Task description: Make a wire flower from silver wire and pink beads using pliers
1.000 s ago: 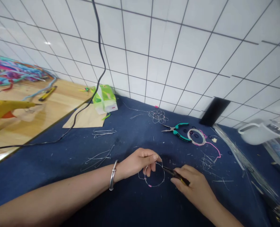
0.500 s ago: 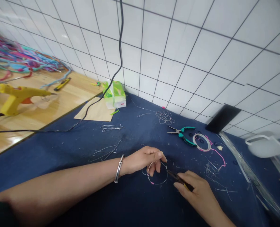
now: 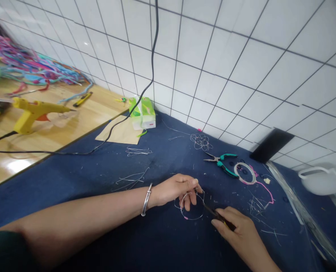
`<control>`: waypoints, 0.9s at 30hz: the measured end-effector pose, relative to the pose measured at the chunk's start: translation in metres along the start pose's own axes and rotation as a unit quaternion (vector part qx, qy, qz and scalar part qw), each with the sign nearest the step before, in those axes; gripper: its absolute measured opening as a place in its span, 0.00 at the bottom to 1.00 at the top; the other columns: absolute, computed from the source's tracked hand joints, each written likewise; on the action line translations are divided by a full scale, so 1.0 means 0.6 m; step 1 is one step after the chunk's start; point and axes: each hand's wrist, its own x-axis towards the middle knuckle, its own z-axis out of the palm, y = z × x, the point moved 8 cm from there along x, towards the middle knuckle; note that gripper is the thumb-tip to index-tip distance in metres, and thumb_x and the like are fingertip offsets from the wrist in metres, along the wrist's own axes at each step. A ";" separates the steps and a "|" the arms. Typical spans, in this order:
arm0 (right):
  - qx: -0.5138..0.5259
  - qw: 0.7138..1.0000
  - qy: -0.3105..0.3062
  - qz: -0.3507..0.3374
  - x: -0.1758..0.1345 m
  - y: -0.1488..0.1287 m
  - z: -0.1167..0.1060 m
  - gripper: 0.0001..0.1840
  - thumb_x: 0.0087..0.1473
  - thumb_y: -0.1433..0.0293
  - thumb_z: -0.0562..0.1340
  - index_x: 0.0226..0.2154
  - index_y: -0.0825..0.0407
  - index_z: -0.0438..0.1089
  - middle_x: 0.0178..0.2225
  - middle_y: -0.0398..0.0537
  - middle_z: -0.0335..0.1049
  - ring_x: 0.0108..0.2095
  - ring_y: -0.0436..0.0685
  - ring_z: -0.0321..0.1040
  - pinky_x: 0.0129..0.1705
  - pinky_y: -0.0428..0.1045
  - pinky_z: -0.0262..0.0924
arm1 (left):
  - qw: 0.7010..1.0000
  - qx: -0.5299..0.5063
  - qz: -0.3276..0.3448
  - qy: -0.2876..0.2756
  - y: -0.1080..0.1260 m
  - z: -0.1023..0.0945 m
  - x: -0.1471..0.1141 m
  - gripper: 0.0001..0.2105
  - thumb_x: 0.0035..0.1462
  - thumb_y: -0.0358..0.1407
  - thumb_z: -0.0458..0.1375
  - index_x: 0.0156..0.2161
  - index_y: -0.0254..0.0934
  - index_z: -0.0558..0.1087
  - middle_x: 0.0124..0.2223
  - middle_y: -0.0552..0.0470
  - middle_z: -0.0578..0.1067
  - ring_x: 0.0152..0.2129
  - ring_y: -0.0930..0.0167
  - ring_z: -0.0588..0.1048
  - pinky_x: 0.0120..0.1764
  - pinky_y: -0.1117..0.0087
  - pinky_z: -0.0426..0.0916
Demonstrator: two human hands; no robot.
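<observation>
Wire ring (image 3: 186, 218): positioned over the dark blue desk (image 3: 156, 241), near its middle. The left hand (image 3: 181, 190) pinches the ring's upper edge between thumb and fingers; the right hand's grip is closed around dark pliers (image 3: 224, 220). The plier tips lie at the ring's right edge; contact cannot be confirmed at this scale.

Clearances: the blue surface extends below the ring toward the viewer. Teal-handled pliers (image 3: 221, 164) lie well apart, beyond the right hand, with handles spread. The white tiled wall (image 3: 202, 49) bounds the far edge. On the left, a diagonal edge separates the blue surface from a glossy wood-grain desk (image 3: 99, 102).

Materials: the ring is thin, silvery and rounded, with a small pink wrapping on its lower arc. Near the wall lies a looped, flower-shaped wire piece (image 3: 201, 142). A pale, smooth roll (image 3: 245, 173) sits beside the teal handles.
</observation>
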 end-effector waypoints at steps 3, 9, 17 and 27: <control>0.010 1.000 -0.002 0.008 0.001 -0.001 -0.003 0.12 0.53 0.60 0.55 0.33 0.48 0.70 0.24 0.42 0.63 0.25 0.50 0.63 0.28 0.44 0.57 | 1.000 -0.014 0.001 0.009 -0.001 -0.003 0.001 0.21 0.57 0.49 0.47 0.39 0.30 0.70 0.28 0.47 0.74 0.18 0.75 0.72 0.18 0.77 0.62; 0.023 0.999 -0.013 0.019 0.004 0.007 -0.005 0.14 0.52 0.58 0.55 0.30 0.49 0.70 0.24 0.42 0.62 0.25 0.50 0.62 0.27 0.44 0.56 | 0.999 -0.026 0.004 0.022 -0.003 -0.008 0.002 0.20 0.56 0.48 0.49 0.38 0.30 0.70 0.30 0.46 0.74 0.20 0.74 0.73 0.20 0.76 0.64; 0.042 0.998 -0.001 0.035 0.006 0.006 -0.013 0.14 0.52 0.58 0.55 0.29 0.49 0.70 0.24 0.42 0.63 0.25 0.50 0.62 0.27 0.44 0.56 | 0.999 -0.035 0.007 0.031 -0.004 -0.012 0.003 0.19 0.55 0.47 0.50 0.37 0.30 0.69 0.31 0.46 0.74 0.21 0.74 0.73 0.21 0.75 0.65; 0.031 0.999 0.001 0.022 0.002 0.009 -0.007 0.14 0.52 0.59 0.55 0.27 0.50 0.70 0.23 0.41 0.61 0.25 0.49 0.61 0.26 0.44 0.55 | 0.998 -0.029 0.021 0.045 -0.004 -0.015 0.003 0.18 0.55 0.47 0.50 0.34 0.31 0.70 0.27 0.49 0.73 0.16 0.77 0.71 0.19 0.76 0.63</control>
